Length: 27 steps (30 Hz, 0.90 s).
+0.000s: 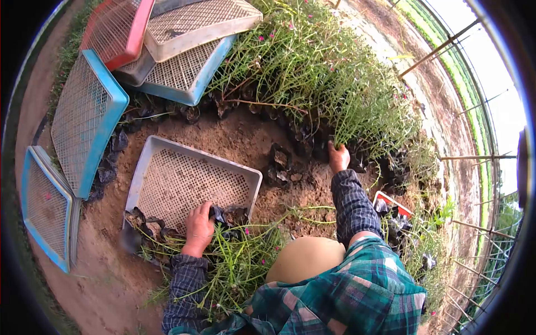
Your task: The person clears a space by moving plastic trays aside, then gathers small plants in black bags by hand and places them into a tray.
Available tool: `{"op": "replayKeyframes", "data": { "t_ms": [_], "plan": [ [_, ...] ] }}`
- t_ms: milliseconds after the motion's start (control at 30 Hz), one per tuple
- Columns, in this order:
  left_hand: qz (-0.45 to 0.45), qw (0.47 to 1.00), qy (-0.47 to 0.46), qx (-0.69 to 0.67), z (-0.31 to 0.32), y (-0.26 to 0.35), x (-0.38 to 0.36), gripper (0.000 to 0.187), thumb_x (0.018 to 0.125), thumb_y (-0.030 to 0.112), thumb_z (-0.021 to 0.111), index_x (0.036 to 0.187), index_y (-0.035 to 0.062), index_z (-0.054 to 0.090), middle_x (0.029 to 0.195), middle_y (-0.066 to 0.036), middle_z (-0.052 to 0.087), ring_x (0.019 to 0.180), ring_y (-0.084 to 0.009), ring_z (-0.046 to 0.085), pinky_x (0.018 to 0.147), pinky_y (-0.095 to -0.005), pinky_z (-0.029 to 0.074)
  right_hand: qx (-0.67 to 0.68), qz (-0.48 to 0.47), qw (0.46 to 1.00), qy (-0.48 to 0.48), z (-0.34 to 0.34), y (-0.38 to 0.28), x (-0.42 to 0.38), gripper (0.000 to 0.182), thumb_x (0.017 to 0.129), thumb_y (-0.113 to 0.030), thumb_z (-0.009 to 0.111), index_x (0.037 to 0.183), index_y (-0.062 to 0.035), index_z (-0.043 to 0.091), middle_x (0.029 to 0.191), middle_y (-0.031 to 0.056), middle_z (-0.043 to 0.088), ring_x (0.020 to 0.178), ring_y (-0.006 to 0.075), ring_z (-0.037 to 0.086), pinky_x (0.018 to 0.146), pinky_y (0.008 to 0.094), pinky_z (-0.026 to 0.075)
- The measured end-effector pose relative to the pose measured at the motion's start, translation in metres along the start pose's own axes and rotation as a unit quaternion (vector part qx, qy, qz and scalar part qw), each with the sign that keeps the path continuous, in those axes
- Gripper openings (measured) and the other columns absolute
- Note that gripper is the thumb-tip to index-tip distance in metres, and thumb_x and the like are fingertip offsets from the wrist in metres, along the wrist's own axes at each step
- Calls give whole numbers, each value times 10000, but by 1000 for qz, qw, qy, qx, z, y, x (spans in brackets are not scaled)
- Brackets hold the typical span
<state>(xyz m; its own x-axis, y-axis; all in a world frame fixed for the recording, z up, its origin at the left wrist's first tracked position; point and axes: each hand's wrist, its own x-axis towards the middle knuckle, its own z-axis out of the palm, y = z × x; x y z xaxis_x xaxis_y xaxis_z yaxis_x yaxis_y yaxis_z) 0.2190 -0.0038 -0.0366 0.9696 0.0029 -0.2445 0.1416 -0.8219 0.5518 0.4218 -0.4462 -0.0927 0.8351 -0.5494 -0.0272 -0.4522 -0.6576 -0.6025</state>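
My right hand (pixel 339 157) reaches forward into a dense row of leafy green plants (pixel 357 106), its fingers closed around the base of one plant. Black plastic bags wrap the roots along that row. My left hand (pixel 200 226) is over the near side of a grey mesh-bottomed tray (pixel 195 184), its fingers bent against a black seedling bag (pixel 219 215); the fingertips are partly hidden. Several bagged plants lie along the tray's near edge, their stems (pixel 237 251) trailing toward me with small pink flowers.
Stacked plastic trays stand at the left and upper left: blue (pixel 103 111), red (pixel 134 33) and whitish (pixel 209 28). A loose soil-filled black bag (pixel 280 159) sits on the bare soil. At right are a red-and-white tray (pixel 393 204) among more plants and a stick fence (pixel 474 158).
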Motion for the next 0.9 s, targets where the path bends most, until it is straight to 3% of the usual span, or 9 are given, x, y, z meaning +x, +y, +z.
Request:
{"op": "replayKeyframes", "data": {
  "t_ms": [233, 300, 367, 567, 667, 733, 767, 833, 900],
  "plan": [
    [54, 998, 28, -17, 0, 9, 4, 548, 751, -13, 574, 1278, 62, 444, 1187, -174, 535, 1103, -368, 480, 947, -450, 405, 227, -112, 965, 62, 22, 53, -16, 243, 829, -273, 690, 894, -43, 647, 761, 33, 644, 698, 159, 600, 643, 306, 471],
    [13, 999, 1, -42, -1, 8, 4, 516, 768, -23, 540, 1270, 40, 437, 1193, -188, 525, 1106, -385, 472, 948, -464, 406, 623, 156, 765, -50, 21, 65, -11, 161, 800, -182, 697, 898, -66, 642, 761, 53, 644, 703, 173, 612, 626, 322, 485],
    [-6, 998, -13, -59, 0, 2, 6, 504, 774, -22, 530, 1265, 31, 436, 1192, -197, 521, 1107, -392, 469, 950, -467, 406, 240, -98, 965, 46, 27, 68, -15, 140, 777, -108, 689, 909, -95, 645, 798, 71, 660, 704, 198, 622, 629, 311, 483],
    [-11, 998, -35, -48, 2, 0, 3, 476, 782, -9, 513, 1251, -13, 432, 1187, -231, 501, 1113, -396, 466, 966, -466, 396, 245, -194, 949, 32, 0, 5, -51, 233, 781, -19, 644, 1006, -79, 635, 721, -24, 567, 639, 88, 496, 579, 229, 424],
    [2, 996, -37, -77, -2, 2, 5, 417, 870, 84, 488, 1279, 22, 433, 1193, -212, 493, 1107, -388, 470, 956, -454, 396, -45, -387, 914, 113, 11, -40, -67, 198, 866, -261, 636, 944, -79, 634, 910, 144, 653, 758, 297, 623, 637, 392, 482],
    [11, 995, -38, -94, 6, -15, 9, 370, 948, 182, 437, 1296, 57, 442, 1204, -198, 484, 1110, -383, 471, 958, -435, 395, 287, -250, 911, -159, 8, -93, -91, 179, 879, -221, 569, 966, -69, 607, 900, 110, 631, 775, 252, 616, 635, 349, 489],
    [-26, 991, -68, -112, -2, -11, 11, 359, 982, 238, 399, 1292, 66, 455, 1218, -196, 476, 1128, -386, 463, 973, -422, 386, 551, -11, 772, -317, 10, -122, -106, 174, 886, -200, 535, 977, -64, 593, 895, 93, 620, 783, 230, 612, 633, 327, 493],
    [-51, 984, -81, -152, 1, -38, 19, 429, 997, 342, 356, 1331, 88, 445, 1222, -187, 495, 1154, -335, 482, 989, -422, 383, 552, 94, 708, -429, -6, -188, -148, 171, 849, -133, 544, 986, -45, 595, 908, 54, 621, 767, 211, 616, 642, 296, 507],
    [-175, 954, -45, -239, -21, -29, 25, 506, 995, 438, 311, 1360, 107, 424, 1284, -196, 495, 1218, -316, 465, 1045, -418, 351, 292, -407, 792, -350, 38, -197, -179, 139, 789, -136, 614, 899, -52, 623, 826, 85, 626, 714, 233, 614, 636, 328, 505]
  ]
}}
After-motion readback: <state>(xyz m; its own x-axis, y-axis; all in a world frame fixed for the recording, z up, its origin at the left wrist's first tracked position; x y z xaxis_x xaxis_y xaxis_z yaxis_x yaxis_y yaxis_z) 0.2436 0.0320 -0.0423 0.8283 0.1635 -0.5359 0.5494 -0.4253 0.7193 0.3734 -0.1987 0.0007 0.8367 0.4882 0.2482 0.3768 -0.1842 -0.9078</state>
